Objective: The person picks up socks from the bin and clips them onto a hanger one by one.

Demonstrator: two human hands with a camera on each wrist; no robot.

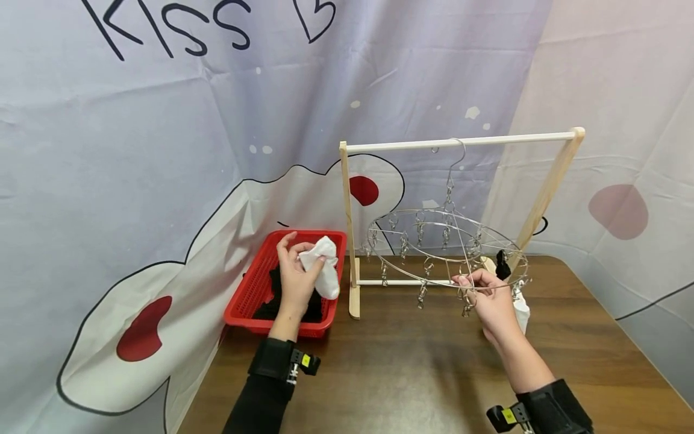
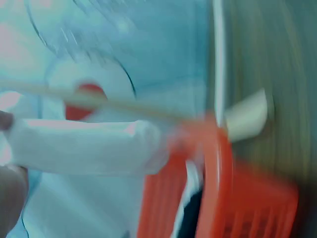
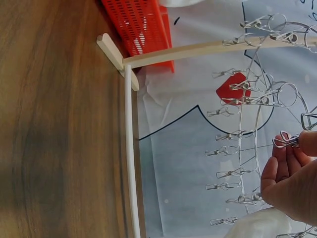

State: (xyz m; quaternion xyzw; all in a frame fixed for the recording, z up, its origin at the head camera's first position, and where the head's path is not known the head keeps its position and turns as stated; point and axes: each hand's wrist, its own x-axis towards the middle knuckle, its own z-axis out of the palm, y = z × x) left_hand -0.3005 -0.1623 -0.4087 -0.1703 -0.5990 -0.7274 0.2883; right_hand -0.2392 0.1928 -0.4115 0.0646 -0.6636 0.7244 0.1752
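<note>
My left hand [image 1: 295, 277] pinches a white sock [image 1: 327, 271] between thumb and fingers, above the red basket [image 1: 234, 304]. Stretched lengthwise, the sock [image 2: 89, 148] shows in the left wrist view with its rounded end toward the basket. Dark cloth [image 1: 275, 301] lies inside the basket. At the front right of a round wire drying hanger [image 1: 379, 253], my right hand [image 1: 492, 301] pinches a metal clip. That clip [image 3: 286, 141] sits between thumb and fingers in the right wrist view. Beside this hand hang a black piece of cloth [image 1: 502, 265] and a white one [image 1: 522, 310].
The hanger hooks over the white top bar [image 1: 401, 146] of a wooden stand [image 1: 349, 223]. Several metal clips [image 1: 422, 293] dangle around its rings. Stand and basket rest on a brown wooden table [image 1: 390, 374], with a printed curtain [image 1: 162, 150] behind.
</note>
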